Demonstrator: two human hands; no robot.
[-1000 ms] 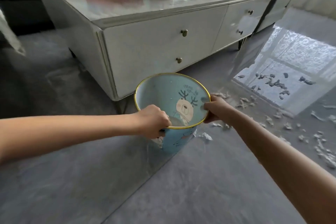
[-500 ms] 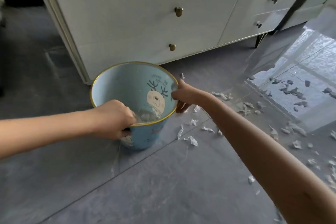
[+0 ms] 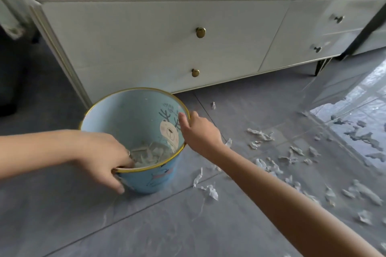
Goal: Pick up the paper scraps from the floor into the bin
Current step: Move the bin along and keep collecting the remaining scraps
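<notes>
A light blue bin [image 3: 127, 115] with a gold rim and a bear drawing stands upright on the grey floor. Some white paper scraps lie at its bottom. My left hand [image 3: 104, 156] grips the near rim, fingers inside and thumb down the outer wall. My right hand [image 3: 198, 129] holds the right side of the rim, thumb over the edge. Several torn white paper scraps [image 3: 269, 165] are scattered on the floor to the right of the bin, some close to its base [image 3: 208, 190].
A white drawer cabinet [image 3: 167, 44] with brass knobs stands directly behind the bin, on dark legs [image 3: 319, 67]. Bright window light reflects off the floor at the far right [image 3: 359, 123]. Bare grey tiles spread in front of me.
The bin has been lowered and shifted left and now rests on the floor. My right thumb has lifted over the rim. The view has tilted up, showing the cabinet top.
</notes>
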